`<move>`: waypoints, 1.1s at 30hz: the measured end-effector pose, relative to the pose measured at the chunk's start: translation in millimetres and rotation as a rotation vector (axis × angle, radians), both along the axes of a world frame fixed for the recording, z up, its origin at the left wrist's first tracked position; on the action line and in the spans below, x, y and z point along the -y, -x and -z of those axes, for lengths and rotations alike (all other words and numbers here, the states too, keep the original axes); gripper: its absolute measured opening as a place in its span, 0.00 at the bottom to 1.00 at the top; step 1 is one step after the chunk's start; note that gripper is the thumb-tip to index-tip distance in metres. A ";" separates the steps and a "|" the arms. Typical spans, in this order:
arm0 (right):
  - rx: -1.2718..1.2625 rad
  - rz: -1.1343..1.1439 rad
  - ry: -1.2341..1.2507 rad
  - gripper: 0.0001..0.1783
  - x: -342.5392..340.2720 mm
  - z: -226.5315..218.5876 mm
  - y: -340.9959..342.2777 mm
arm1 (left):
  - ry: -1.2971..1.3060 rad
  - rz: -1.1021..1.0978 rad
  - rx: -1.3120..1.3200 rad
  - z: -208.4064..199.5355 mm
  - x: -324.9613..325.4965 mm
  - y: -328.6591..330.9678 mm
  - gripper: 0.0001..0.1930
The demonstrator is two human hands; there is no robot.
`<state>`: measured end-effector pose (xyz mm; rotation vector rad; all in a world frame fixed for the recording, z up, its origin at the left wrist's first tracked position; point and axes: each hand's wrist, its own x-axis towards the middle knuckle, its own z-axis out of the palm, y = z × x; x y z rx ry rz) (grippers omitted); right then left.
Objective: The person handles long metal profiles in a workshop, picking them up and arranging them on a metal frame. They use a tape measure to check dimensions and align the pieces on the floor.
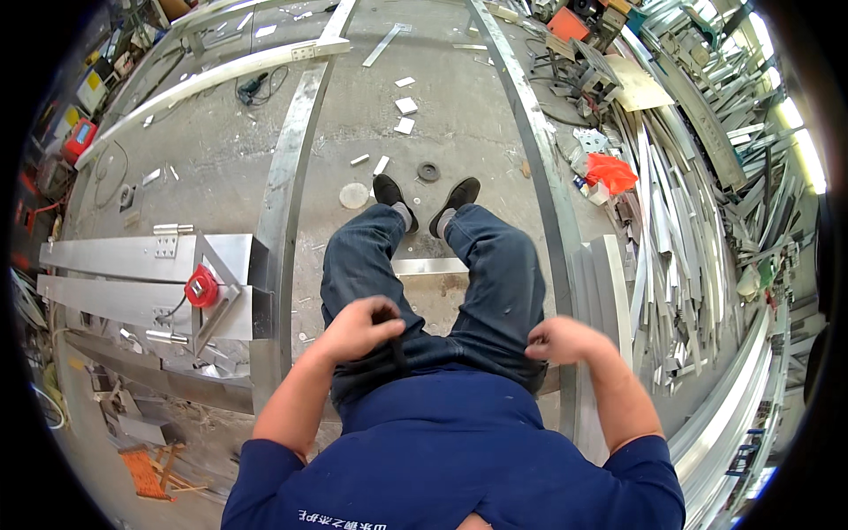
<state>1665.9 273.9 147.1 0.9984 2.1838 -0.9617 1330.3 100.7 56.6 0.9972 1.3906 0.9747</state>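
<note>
"What are your hands doing?"
"My left hand (pixel 362 331) is curled over my jeans (pixel 495 274), thumb close to fingers; whether it holds the dark strip (pixel 398 353) there, I can't tell. My right hand (pixel 570 340), blurred, is curled by the right thigh; I can't see whether it holds anything."
"And the tape measure (pixel 201 287)?"
"Near the right ends of the metal bars (pixel 115 258), beside the triangle (pixel 220 313)."

On inspection I count two hands (pixel 360 329) of mine, two dark shoes (pixel 389 188), two broad metal beams (pixel 115 296) at left, one round red tool (pixel 201 286), one black disc (pixel 428 171), one red plastic bag (pixel 611 173); loose metal strips (pixel 649 247) at right uncountable.
</note>
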 end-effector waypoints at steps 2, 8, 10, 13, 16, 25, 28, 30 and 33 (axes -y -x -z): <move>-0.195 -0.061 -0.111 0.14 -34.7 -18.5 34.8 | -0.003 -0.071 0.026 0.5 -24.1 3.4 0.15; 0.081 0.159 -0.507 0.30 -179.9 47.1 189.1 | 0.049 -0.446 0.831 56.6 -113.0 -12.1 0.12; 0.216 0.197 -0.338 0.34 -169.6 92.3 202.9 | 0.121 -0.539 0.965 89.8 -118.6 -21.5 0.11; 0.237 0.331 -0.087 0.33 -156.0 149.1 194.6 | 0.108 -0.548 0.730 133.8 -96.5 -39.7 0.19; 0.434 0.174 -0.154 0.38 -122.5 123.6 216.7 | 0.227 -0.687 0.463 164.7 -126.0 -30.4 0.36; 0.424 -0.152 -0.211 0.36 -70.0 143.7 184.0 | 0.622 -0.433 0.780 177.6 -153.1 -40.1 0.51; 0.371 -0.143 -0.147 0.35 -77.5 157.8 163.9 | 0.539 -0.510 0.216 196.1 -167.2 -50.7 0.52; 0.361 -0.134 -0.170 0.34 -73.3 154.9 159.1 | 0.532 -0.536 0.158 205.3 -168.7 -50.2 0.50; 0.309 -0.109 -0.194 0.36 -80.9 152.1 152.1 | 0.471 -0.598 0.198 220.7 -179.5 -43.5 0.47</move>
